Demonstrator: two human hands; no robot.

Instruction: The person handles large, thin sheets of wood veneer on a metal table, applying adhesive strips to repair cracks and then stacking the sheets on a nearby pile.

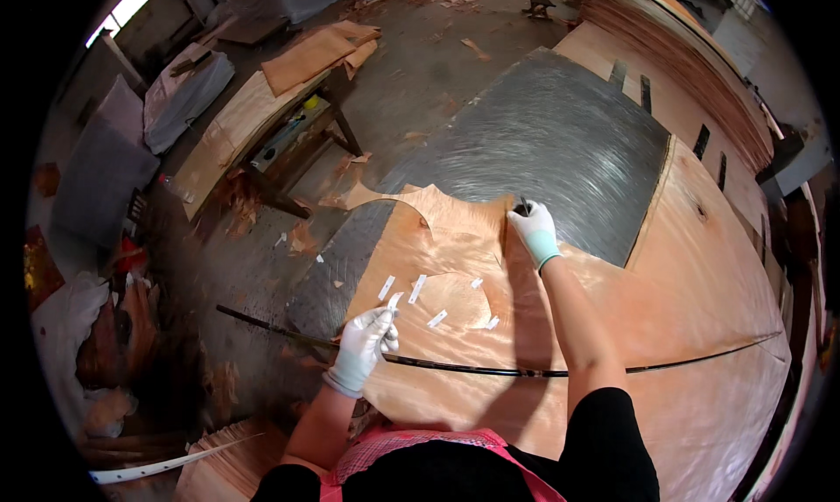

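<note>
My left hand (366, 340), in a white glove, pinches a short strip of white tape (395, 301) above a thin wood veneer sheet (411, 248). Several more tape pieces (437, 318) are stuck around a rounded veneer patch (462, 297) in that sheet. Farther off to the right, my right hand (535, 226), gloved in white with a pale green cuff, is closed around a small dark tool (522, 206), mostly hidden by the fingers. It is at the right end of a ragged, curved veneer scrap (446, 206), beside the grey metal plate.
A grey metal plate (560, 135) lies across the worktable beyond the veneer. A long thin black strip (490, 372) crosses the sheet near me. Stacked veneer (674, 65) rises at the far right; a wooden bench (262, 126) stands left. Scraps litter the floor (411, 91).
</note>
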